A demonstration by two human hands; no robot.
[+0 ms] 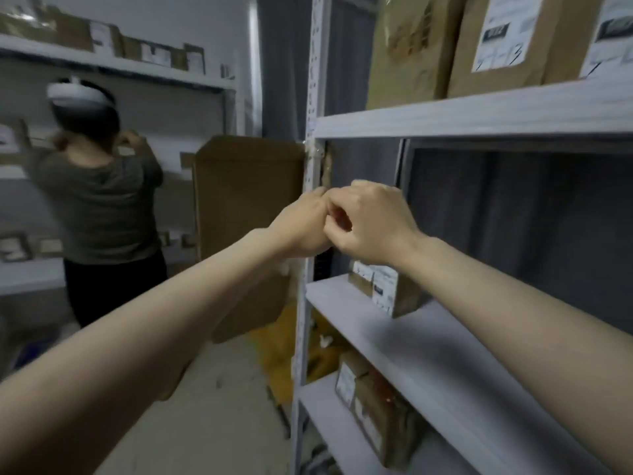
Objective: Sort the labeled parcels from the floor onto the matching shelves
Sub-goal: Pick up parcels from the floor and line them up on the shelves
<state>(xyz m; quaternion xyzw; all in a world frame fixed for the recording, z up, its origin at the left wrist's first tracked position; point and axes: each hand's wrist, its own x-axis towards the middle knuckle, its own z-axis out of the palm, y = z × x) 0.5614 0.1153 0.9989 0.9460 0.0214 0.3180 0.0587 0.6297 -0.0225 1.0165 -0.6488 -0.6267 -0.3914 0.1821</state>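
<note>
Reads dim, cool and greyish. Falls softly from overhead, leaving a smudged shadow on the middle shelf board [428, 341] beneath the right forearm [513, 296]. Brightens most on the pale wall [191, 22] at upper left and sinks darkest against the backing [513, 214] behind the shelves. Smears with motion blur nearly everywhere: softens the person [102, 200] at left to a haze and leaves the labels on the parcels [507, 32] illegible. Bows under the wide lens, tilting the shelf upright [313, 97] and swelling everything near the lower corners.
</note>
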